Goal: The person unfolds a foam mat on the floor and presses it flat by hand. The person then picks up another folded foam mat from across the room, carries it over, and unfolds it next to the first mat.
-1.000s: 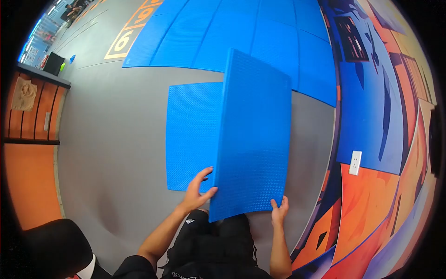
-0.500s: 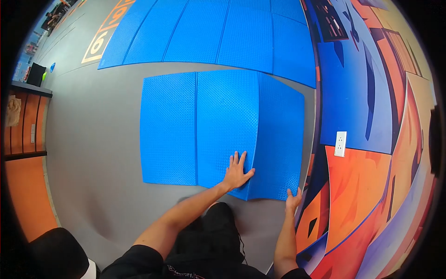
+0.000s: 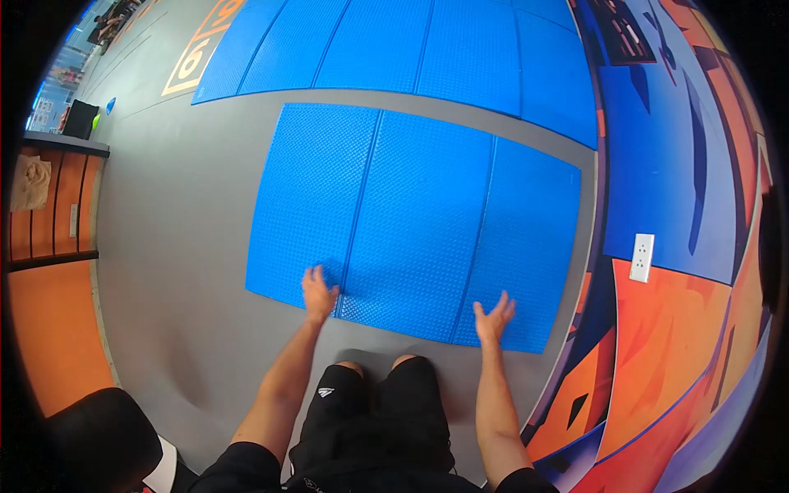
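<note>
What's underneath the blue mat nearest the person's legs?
Grey floor shows around the near blue mat; whatever lies directly beneath it is covered and cannot be seen.

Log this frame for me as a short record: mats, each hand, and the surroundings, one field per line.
Near mat: blue mat, textured, unfolded into three panels with two creases
Left hand: left hand, grip open, holding nothing, at the left crease near the close edge
Right hand: right hand, grip open, over the right panel
Hand contact: cannot tell
Far matting: blue matting, creased, beyond a strip of gray floor
Right side: colorful wall with a white outlet
</note>
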### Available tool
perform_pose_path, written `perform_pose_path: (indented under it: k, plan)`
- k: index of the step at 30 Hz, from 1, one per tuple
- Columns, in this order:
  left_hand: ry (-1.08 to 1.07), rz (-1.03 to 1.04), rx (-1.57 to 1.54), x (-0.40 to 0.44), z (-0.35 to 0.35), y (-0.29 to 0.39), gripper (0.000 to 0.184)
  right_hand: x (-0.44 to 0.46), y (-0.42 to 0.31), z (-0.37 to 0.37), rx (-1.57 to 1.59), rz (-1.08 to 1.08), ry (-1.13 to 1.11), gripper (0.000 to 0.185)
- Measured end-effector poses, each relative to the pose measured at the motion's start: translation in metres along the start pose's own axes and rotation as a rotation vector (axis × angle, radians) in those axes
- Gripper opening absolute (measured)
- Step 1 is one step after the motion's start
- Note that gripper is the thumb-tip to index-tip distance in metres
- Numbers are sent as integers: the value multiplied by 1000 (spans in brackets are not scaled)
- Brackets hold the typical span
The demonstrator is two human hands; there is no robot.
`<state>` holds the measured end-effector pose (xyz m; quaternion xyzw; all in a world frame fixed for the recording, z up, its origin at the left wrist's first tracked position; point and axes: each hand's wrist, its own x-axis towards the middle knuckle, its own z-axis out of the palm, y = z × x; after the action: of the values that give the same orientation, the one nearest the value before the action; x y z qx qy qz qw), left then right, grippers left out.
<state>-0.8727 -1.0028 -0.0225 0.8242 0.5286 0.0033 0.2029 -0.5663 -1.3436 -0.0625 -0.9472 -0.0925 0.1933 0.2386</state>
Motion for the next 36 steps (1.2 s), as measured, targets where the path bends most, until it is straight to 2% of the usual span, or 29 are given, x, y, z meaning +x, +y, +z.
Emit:
perform_pose_path:
  k: [2,5,7,10,13,17,19,20,23,26,29,34,36]
  plan:
    - [40,-155,88,8,-12,-50,85,-19,-75,-6,-136,-94,-253,106]
    - [30,-326,36,37,-39,-119,91,-17,-111,11,-262,-46,-393,111]
    - [133,-308,162,47,-48,-161,92,-9,-106,20,-340,-12,-365,119]
    - [-218,-433,-80,69,-68,-205,90,11,-111,12,-385,19,-351,124]
    - [-234,-516,-176,72,-80,-169,86,25,-107,4,-369,71,-349,127]
    - [-78,-445,-177,80,-47,-168,80,48,-100,-11,-412,92,-331,128]
    - [-41,-409,-241,80,-41,-145,77,68,-82,-19,-379,30,-305,122]
    - [27,-384,-126,77,-47,-124,71,79,-66,-14,-351,-6,-285,121]
    - [9,-494,-243,82,-59,-118,64,80,-73,-18,-379,13,-279,113]
    - [-24,-470,-404,86,-61,-138,62,77,-81,-14,-398,45,-278,112]
    - [6,-395,-424,79,-88,-116,62,82,-81,-14,-387,44,-278,112]
    - [-11,-384,-571,88,-104,-111,61,93,-94,-22,-363,63,-300,110]
    - [-13,-386,-633,77,-122,-91,60,99,-75,-15,-295,22,-253,108]
